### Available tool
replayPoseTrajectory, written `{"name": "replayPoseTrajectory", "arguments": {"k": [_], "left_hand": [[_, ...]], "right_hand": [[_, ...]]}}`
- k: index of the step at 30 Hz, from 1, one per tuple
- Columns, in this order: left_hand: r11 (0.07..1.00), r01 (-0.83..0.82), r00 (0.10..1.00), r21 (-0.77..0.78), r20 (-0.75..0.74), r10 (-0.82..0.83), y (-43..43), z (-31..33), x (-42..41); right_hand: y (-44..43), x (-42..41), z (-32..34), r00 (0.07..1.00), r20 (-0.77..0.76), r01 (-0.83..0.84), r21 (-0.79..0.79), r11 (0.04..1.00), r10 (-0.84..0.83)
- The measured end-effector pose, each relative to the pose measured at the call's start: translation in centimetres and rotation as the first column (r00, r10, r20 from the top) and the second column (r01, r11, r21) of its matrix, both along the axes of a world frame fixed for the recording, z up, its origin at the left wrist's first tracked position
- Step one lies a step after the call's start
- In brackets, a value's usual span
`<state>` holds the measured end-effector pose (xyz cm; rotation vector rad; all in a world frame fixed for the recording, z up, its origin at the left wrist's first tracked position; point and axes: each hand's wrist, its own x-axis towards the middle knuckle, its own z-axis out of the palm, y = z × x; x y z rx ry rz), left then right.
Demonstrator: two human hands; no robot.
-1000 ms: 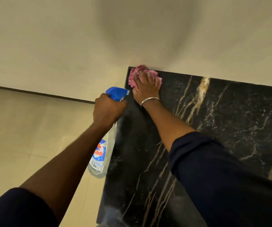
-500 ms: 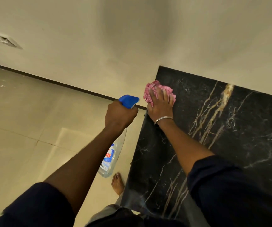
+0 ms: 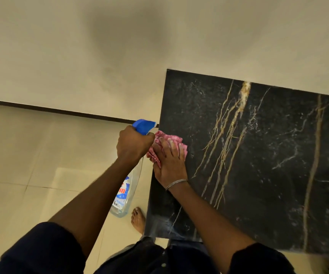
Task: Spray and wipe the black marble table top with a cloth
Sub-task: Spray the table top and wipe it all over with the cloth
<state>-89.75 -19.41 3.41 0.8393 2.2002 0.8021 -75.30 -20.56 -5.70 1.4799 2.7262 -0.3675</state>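
This looks like a room in a home. Beyond the left hand (image 3: 134, 144), which grips a spray bottle (image 3: 125, 194) of household cleaner, a plain cream wall (image 3: 60, 46) rises. A dark skirting strip (image 3: 51, 109) runs along its foot and ends just past that grip. Left of and below the grip lies a floor (image 3: 21, 175) of large, pale, glossy tiles with thin joints. Right of the grip, a black marble table top (image 3: 258, 165) with gold and white veins stands against the wall. Under the held bottle a bare foot (image 3: 138, 218) rests on the tiles, which suits a home rather than a workplace.
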Motion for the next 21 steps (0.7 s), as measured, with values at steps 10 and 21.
{"name": "replayPoseTrajectory", "arguments": {"k": [10, 21], "left_hand": [[0.998, -0.057, 0.998, -0.027, -0.019, 0.056, 2.5, -1.2, -1.1], [0.996, -0.085, 0.996, -0.040, -0.007, 0.085, 4.0, -1.9, -1.4]], "right_hand": [[16.5, -5.0, 0.0, 0.994, 0.052, 0.093, 0.036, 0.995, -0.095], [27.1, -7.4, 0.8, 0.997, 0.031, 0.075, 0.011, 0.997, -0.075]]}}
